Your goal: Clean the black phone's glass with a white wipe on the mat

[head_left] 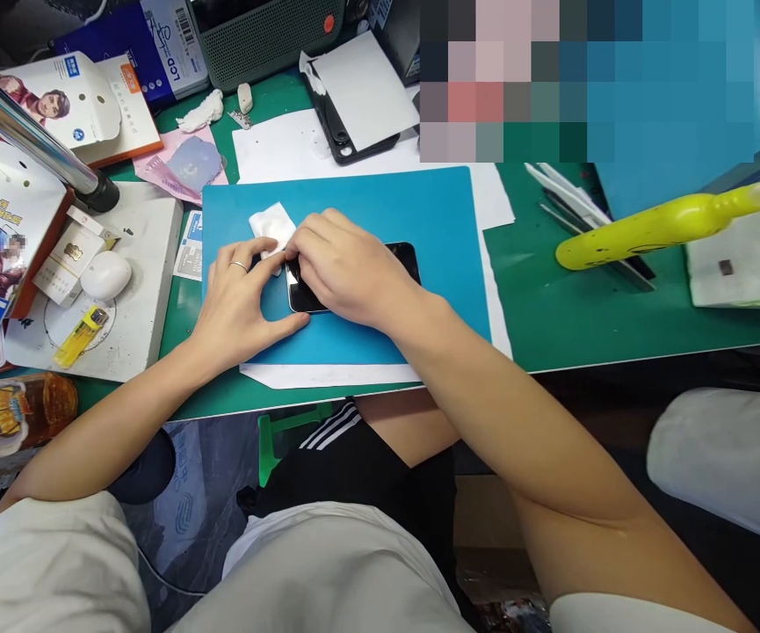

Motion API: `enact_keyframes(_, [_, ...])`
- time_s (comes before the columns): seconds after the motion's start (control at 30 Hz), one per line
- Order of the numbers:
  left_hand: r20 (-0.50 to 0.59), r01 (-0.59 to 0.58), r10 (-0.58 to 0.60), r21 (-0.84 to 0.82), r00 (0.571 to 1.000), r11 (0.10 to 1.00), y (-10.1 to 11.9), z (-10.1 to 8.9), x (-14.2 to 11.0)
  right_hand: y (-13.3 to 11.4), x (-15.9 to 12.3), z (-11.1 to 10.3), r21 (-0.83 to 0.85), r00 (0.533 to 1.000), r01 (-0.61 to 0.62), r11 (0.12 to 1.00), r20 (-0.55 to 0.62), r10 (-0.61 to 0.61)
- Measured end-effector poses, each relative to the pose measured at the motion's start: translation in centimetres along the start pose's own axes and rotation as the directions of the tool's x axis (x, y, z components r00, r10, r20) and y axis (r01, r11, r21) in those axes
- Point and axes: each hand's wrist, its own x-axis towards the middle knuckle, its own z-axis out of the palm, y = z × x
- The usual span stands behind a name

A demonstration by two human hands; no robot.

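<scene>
A black smartphone (405, 256) lies flat on a blue mat (452, 308), its middle covered by my right hand. My left hand (238, 303), with a ring on one finger, brackets the phone's left end: the thumb is at the lower edge, the index finger by the upper left corner. Over the phone, my right hand (343, 268) is closed, fingertips drawn together at that same corner against the left index finger. Whatever they pinch is hidden. A crumpled white tissue (272, 221) sits on the mat just behind my left fingers.
Left is a white board (167, 255) with a yellow lighter (81, 336), a white earbud case (106, 275) and boxes. A dark phone case (346, 151) under white card is at the back. Tweezers (570, 198) and a yellow-handled tool (649, 230) lie right. Someone sits beyond.
</scene>
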Motion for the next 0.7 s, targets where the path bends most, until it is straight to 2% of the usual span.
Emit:
enact_keyframes(0.3, [0.001,0.004,-0.004,0.002,1.0,1.0,0.11,-0.02,0.06,-0.31,0.14,0.51,-0.022,0.999,-0.042,0.999,-0.008,0.041])
enact_keyframes(0.7, [-0.012,-0.005,0.005,0.0,1.0,1.0,0.16,0.05,0.01,-0.11,0.08,0.49,0.079,0.997,-0.072,0.994,0.003,0.072])
